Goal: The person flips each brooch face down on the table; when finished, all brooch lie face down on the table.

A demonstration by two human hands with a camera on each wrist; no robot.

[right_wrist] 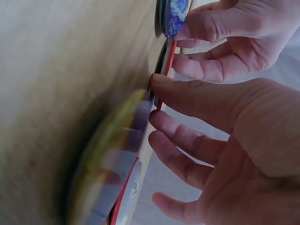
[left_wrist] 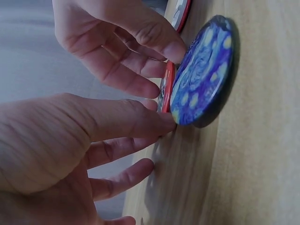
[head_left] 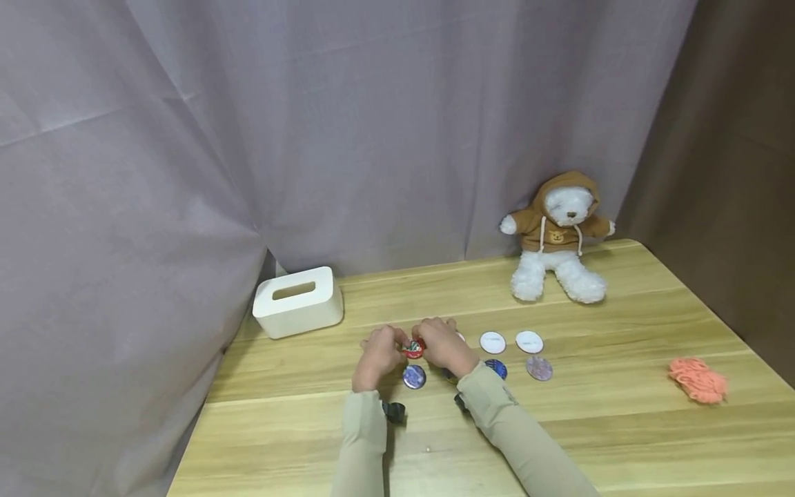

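A red-rimmed round badge (head_left: 414, 350) sits between the two hands, close to the tabletop. My left hand (head_left: 381, 353) pinches its left edge with thumb and fingertips. On the opposite edge my right hand (head_left: 439, 345) pinches with thumb and index finger, the other fingers spread. Just in front lies a round badge with a blue swirling painting (left_wrist: 204, 72). Beside the right hand, in the right wrist view, a yellowish patterned badge (right_wrist: 110, 164) appears blurred, with a white-backed, red-rimmed badge (right_wrist: 129, 197) behind it. The red badge's underside is mostly hidden.
To the right lie two white-faced discs (head_left: 493, 342), a dark blue badge (head_left: 495, 369) and a pale purple badge (head_left: 539, 368). A white tissue box (head_left: 298, 304) stands back left, a teddy bear (head_left: 559, 238) back right, and coral yarn (head_left: 698, 380) far right.
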